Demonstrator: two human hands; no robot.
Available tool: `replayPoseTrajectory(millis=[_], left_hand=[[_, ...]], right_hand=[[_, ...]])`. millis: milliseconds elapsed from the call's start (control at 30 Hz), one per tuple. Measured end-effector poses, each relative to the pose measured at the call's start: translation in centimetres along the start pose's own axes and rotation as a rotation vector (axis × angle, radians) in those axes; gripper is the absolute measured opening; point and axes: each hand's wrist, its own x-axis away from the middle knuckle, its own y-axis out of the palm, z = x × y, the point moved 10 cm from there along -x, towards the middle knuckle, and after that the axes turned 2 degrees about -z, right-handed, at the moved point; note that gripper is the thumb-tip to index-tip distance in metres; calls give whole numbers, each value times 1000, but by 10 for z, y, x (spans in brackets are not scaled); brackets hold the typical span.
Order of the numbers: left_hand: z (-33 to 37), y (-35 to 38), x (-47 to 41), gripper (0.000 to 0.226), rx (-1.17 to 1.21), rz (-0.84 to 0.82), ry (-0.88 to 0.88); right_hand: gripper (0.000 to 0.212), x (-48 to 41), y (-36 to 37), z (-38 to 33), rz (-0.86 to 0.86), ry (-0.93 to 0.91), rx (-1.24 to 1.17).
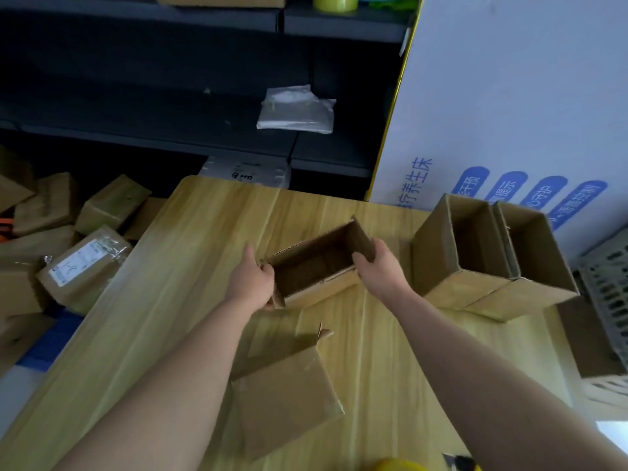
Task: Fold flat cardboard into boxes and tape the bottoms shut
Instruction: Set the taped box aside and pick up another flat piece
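A small brown cardboard box (316, 263), opened into a rectangular tube, is held above the wooden table (190, 266). My left hand (253, 278) grips its near-left corner, fingers curled round the edge. My right hand (375, 266) grips its right end wall, thumb inside the opening. A stack of flat, unfolded cardboard blanks (285, 392) lies on the table just below the held box, between my forearms. Two erected open-top boxes (489, 263) stand side by side at the right of the table.
A tall white printed carton (509, 113) leans behind the table at the right. Sealed parcels (78, 260) are piled on the floor to the left. Dark shelving (204, 96) with a white packet (297, 112) runs along the back. A grey crate (605, 287) sits far right.
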Motion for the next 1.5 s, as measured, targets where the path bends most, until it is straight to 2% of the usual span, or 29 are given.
replayPoseTrajectory(millis=[33, 100, 167, 233, 300, 367, 467, 533, 633, 733, 1000, 1200, 1500], left_hand=[[4, 9, 0, 57, 30, -33, -2], [15, 29, -1, 49, 1, -89, 3], [23, 40, -6, 40, -129, -54, -12], [32, 41, -12, 35, -307, 20, -8], [47, 46, -16, 30, -325, 55, 37], [63, 61, -16, 15, -213, 34, 83], [96, 88, -6, 34, -235, 43, 168], [111, 105, 1, 34, -240, 52, 165], [131, 127, 11, 36, -263, 88, 190], [140, 144, 16, 36, -273, 106, 205], [148, 168, 22, 34, -408, 130, 211], [147, 168, 24, 28, -432, 108, 174], [157, 167, 30, 34, -475, 129, 182]], right_hand=[[63, -1, -7, 0, 32, -3, -17], [72, -4, -15, 1, 27, -7, -78], [69, -4, -19, 5, -26, -7, -75], [58, -1, -35, 2, -25, -58, 92], [47, 5, -61, -9, 63, -171, 292], [40, 13, -90, -19, 184, -281, 455], [40, 16, -136, -13, 348, -311, 596], [44, 11, -166, 6, 396, -226, 638], [49, 4, -198, 43, 369, -70, 631], [42, 4, -214, 66, 341, -20, 590], [46, 2, -223, 83, 291, 22, 571], [40, 1, -221, 84, 275, 24, 585], [46, 4, -222, 83, 270, 0, 610]])
